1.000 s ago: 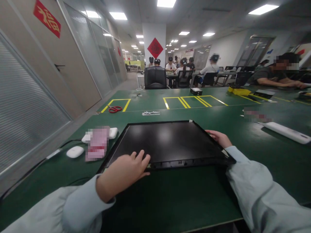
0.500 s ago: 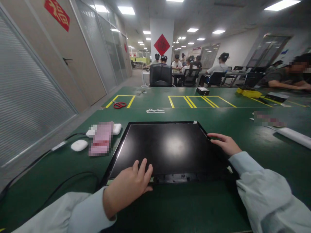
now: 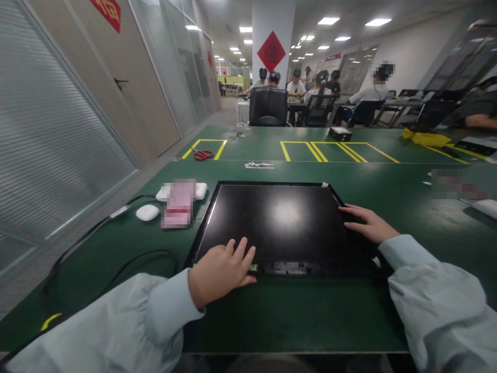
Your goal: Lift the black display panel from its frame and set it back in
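A black flat display panel (image 3: 279, 223) lies face up on the green table (image 3: 295, 316) in front of me. My left hand (image 3: 221, 269) rests flat on the panel's near left corner, fingers stretched out over the edge. My right hand (image 3: 367, 224) lies on the panel's right edge with the fingers extended along the frame. Neither hand holds anything. Both arms wear light grey sleeves.
Left of the panel are a white mouse (image 3: 147, 212), a white case (image 3: 200, 190) and a black cable (image 3: 116, 269). Farther back lie red scissors (image 3: 202, 154), a small black box (image 3: 340, 133), yellow marked squares and a black chair (image 3: 268, 108). Several people sit at far tables.
The view has tilted down and shifted, so the panel sits higher in view. My right hand has gone from curled on the edge to lying flat. The left hand stays on the near corner.
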Available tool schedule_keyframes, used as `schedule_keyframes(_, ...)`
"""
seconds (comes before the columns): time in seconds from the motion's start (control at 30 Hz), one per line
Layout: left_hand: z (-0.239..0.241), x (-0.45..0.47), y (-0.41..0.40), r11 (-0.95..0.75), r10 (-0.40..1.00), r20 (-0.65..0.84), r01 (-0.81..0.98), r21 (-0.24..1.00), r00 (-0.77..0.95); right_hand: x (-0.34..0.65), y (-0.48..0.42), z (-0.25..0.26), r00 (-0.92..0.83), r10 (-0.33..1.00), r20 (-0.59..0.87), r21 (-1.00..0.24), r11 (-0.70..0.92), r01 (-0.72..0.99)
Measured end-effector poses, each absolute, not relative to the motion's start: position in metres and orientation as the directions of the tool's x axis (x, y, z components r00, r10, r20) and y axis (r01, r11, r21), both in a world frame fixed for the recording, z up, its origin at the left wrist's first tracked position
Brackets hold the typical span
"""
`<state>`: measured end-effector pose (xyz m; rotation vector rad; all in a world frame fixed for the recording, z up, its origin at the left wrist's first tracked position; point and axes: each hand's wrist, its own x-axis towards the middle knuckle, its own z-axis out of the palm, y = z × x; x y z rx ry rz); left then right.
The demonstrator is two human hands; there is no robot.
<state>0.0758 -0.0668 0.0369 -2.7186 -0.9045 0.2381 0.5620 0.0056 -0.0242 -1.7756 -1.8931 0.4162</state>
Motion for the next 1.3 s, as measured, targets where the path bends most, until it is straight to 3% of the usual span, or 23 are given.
schedule_keyframes(0.23, 0.04, 0.074, -0.063, -0.77, 0.623, -0.008, 0.611, -0.185, 0.782, 0.557, -0.003, -0.009, 0.083, 0.995, 0.06, -0.69, -0.019, 0.724)
schedule_keyframes(0.4, 0.05, 0.057, -0.045, -0.825, 0.564, 0.055, 0.563, 0.038, 0.824, 0.552, -0.002, -0.011, 0.093, 0.989, 0.118, -0.671, 0.01, 0.741)
schedule_keyframes(0.67, 0.054, 0.048, -0.04, -0.816, 0.574, 0.071, 0.563, 0.128, 0.816, 0.554, -0.001, -0.014, 0.063, 0.987, 0.149, -0.616, 0.043, 0.787)
schedule_keyframes(0.9, 0.052, 0.016, -0.009, -0.513, 0.849, 0.253, 0.838, 0.184, 0.464, 0.553, -0.001, -0.015, 0.07, 0.985, 0.159, -0.605, 0.041, 0.795)
schedule_keyframes(1.13, 0.039, 0.003, 0.009, -0.331, 0.943, 0.079, 0.935, 0.125, 0.323, 0.556, 0.002, -0.016, 0.077, 0.986, 0.151, -0.625, 0.035, 0.78)
schedule_keyframes(1.3, 0.037, 0.001, 0.01, -0.28, 0.959, 0.122, 0.91, 0.306, 0.254, 0.558, 0.003, -0.019, 0.065, 0.984, 0.164, -0.626, 0.053, 0.778)
